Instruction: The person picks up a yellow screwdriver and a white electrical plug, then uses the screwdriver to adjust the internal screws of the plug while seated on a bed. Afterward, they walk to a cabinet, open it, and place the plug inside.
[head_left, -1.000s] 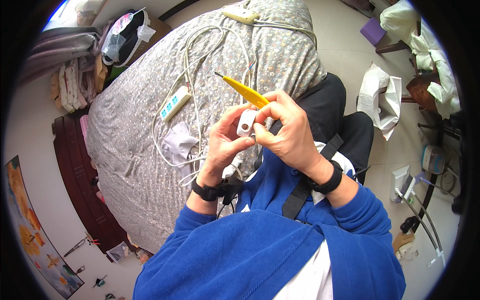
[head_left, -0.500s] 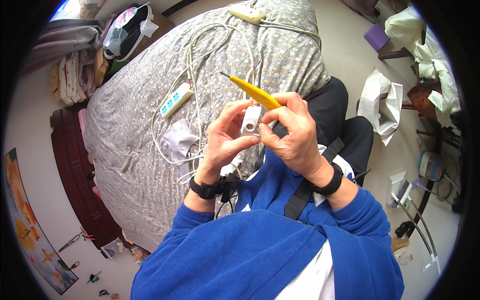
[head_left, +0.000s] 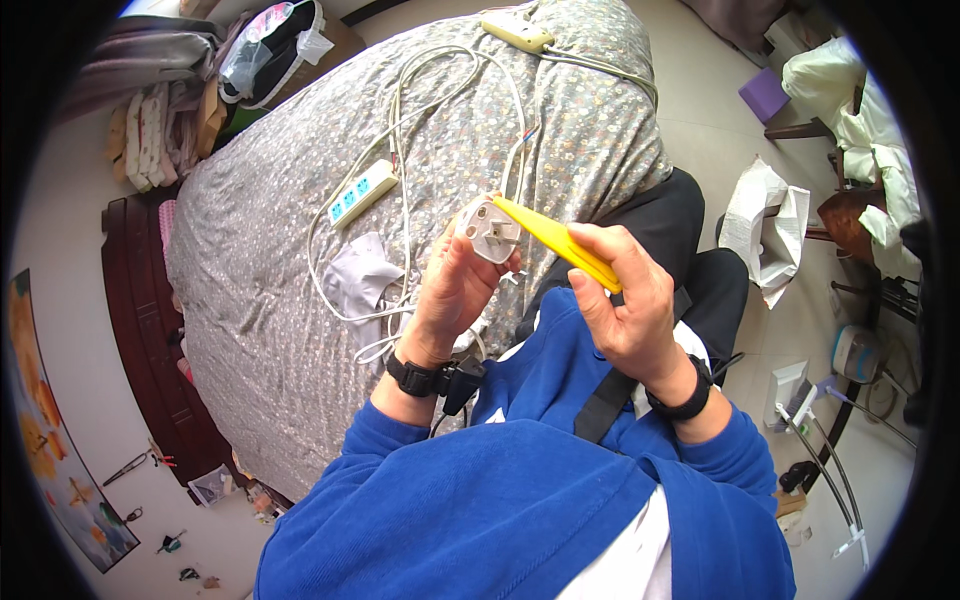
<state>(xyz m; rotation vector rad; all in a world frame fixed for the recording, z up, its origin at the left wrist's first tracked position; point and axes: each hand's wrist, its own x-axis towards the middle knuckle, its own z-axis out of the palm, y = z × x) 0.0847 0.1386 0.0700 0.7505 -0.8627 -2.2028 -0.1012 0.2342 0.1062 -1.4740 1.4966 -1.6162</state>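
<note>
A bed under a grey flower-printed cover [head_left: 300,330] carries a loop of white cable [head_left: 405,130] and a white power strip with blue sockets [head_left: 362,192]. Above its near edge, the left hand [head_left: 452,290] is closed around a white three-pin plug [head_left: 490,228], prongs facing up. The right hand [head_left: 630,305] pinches a yellow-handled screwdriver [head_left: 555,240], tip on the plug.
</note>
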